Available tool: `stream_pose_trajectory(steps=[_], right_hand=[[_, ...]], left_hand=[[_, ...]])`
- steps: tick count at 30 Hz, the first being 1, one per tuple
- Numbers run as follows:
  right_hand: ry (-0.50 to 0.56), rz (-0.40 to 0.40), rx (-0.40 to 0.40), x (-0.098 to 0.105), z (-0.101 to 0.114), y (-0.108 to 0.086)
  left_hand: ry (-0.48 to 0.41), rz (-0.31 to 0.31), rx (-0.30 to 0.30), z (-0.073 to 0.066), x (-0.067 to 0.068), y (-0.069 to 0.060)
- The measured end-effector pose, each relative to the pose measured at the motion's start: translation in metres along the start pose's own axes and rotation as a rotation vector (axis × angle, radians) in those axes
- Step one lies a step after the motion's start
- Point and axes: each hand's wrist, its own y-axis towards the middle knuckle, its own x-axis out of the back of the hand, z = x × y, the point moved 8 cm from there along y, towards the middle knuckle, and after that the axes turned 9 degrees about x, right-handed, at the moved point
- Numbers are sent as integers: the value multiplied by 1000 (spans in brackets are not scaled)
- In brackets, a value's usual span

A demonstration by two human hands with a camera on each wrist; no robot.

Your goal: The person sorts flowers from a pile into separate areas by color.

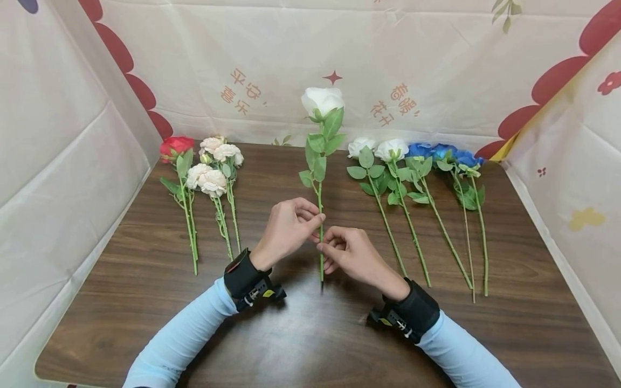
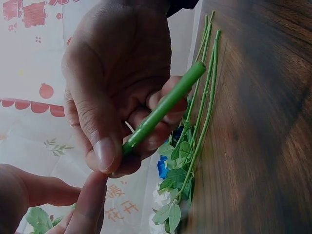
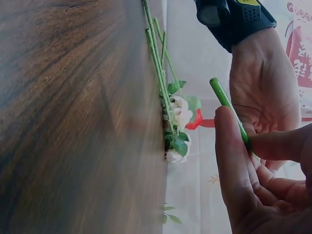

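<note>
A white rose [image 1: 322, 101] with green leaves stands upright between both hands in the head view. The left hand [image 1: 290, 229] pinches its stem between thumb and fingers. Just below, the right hand [image 1: 356, 253] pinches the same stem. The stem's cut end [image 2: 187, 80] sticks out past the right hand [image 2: 117, 83] in the left wrist view. In the right wrist view the stem [image 3: 229, 105] passes between the thumb and fingers of the near hand, with the other hand behind it.
On the brown table [image 1: 291, 345], a red rose [image 1: 177, 147] and pale pink flowers [image 1: 212, 182] lie at the left. White roses [image 1: 392, 150] and blue roses [image 1: 443, 151] lie at the right. A printed cloth [image 1: 291, 48] stands behind and at both sides.
</note>
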Motion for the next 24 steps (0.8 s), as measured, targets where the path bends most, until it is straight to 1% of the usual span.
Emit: stream_pose_trajectory(steps=[2, 3, 7, 9, 11, 15, 19, 24], right_hand=[[-11, 1, 2, 1, 0, 0], [-15, 2, 4, 2, -1, 1], [-18, 6, -11, 7, -9, 4], [-9, 7, -50, 12, -19, 6], [-17, 8, -108, 19, -31, 7], [-76, 2, -234, 35, -55, 5], [-158, -2, -294, 51, -67, 3], [-265, -16, -345, 73, -72, -3]], left_hand=[[6, 4, -5, 0, 0, 1], [23, 4, -14, -1, 0, 1], [123, -27, -58, -4, 4, 2], [170, -47, -72, -5, 6, 2], [188, -57, -71, -6, 8, 3], [216, -55, -62, -4, 8, 4], [250, -45, -60, -3, 8, 4], [220, -41, -52, -2, 10, 5]])
